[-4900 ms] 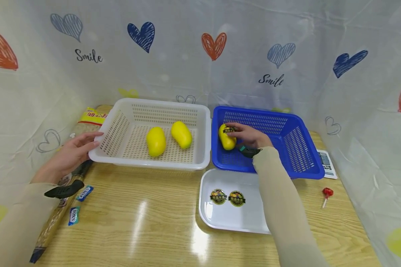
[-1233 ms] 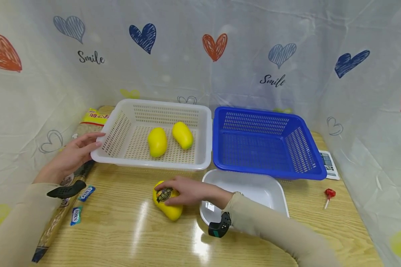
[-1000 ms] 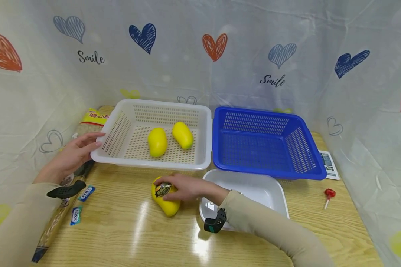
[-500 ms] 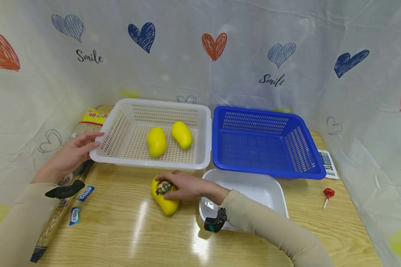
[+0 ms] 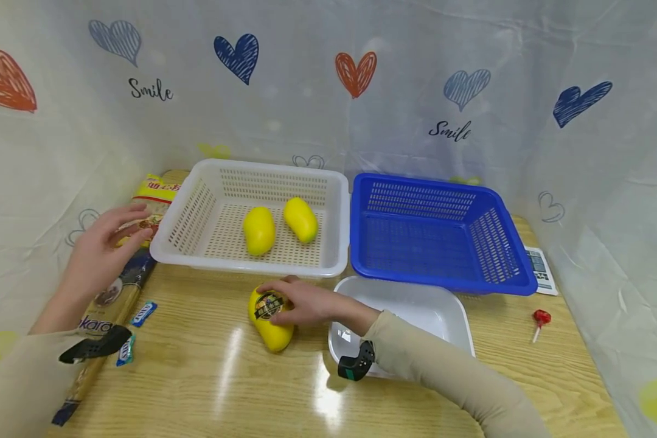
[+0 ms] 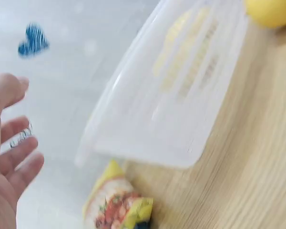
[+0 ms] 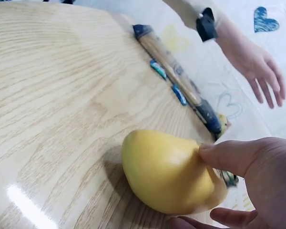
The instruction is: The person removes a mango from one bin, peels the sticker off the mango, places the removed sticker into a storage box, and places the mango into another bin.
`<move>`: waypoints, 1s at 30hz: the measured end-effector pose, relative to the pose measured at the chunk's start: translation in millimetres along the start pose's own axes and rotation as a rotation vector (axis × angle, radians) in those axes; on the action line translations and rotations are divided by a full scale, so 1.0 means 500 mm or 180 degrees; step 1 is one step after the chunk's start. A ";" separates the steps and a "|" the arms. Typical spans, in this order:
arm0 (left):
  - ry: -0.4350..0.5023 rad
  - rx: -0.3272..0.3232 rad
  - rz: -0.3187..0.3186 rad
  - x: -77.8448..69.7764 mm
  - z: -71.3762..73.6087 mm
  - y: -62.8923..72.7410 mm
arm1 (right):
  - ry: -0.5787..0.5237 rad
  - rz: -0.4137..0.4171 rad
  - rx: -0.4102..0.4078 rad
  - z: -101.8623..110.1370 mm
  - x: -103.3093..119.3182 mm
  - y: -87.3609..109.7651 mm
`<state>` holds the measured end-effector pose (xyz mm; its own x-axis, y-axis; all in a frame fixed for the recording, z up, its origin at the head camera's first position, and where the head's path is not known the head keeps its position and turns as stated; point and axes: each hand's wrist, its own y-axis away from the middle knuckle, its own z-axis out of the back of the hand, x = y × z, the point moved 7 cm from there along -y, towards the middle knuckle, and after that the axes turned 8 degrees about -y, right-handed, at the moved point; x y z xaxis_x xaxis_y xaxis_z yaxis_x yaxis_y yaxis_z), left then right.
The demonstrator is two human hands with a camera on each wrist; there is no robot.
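On the table in front of the white basket (image 5: 252,267) lies a yellow mango (image 5: 274,334) with a round dark sticker (image 5: 269,306) on its upper side. My right hand (image 5: 313,304) grips this mango from the right, thumb and fingers on either side; the right wrist view shows the thumb (image 7: 229,155) against its skin. Two more mangoes, one left (image 5: 260,231) and one right (image 5: 301,219), lie inside the white basket. My left hand (image 5: 101,252) hangs in the air just left of that basket's rim, fingers spread and holding nothing.
A blue basket (image 5: 443,283) stands right of the white one, with a white tray (image 5: 432,310) before it, partly under my right forearm. Long packages (image 5: 109,310) and small blue wrapped sweets (image 5: 143,313) lie at left. A red lollipop (image 5: 541,317) lies at right.
The stickered mango has gone from the blue basket to the table in my right hand. Within the last half second my left hand has let go of the white basket's rim and moved left.
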<state>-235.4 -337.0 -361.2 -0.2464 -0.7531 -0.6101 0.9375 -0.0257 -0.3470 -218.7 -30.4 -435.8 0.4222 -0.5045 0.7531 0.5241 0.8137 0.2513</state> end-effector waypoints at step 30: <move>0.1086 0.0937 0.0144 -0.146 -0.313 0.206 | 0.0416 -0.0124 -0.0479 0.033 0.011 0.088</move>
<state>-159.1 -181.6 -464.1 -0.2243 -0.4992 -0.8370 0.9670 -0.2208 -0.1274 -205.6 7.6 -410.4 0.4868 -0.5758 0.6568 0.6424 0.7455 0.1775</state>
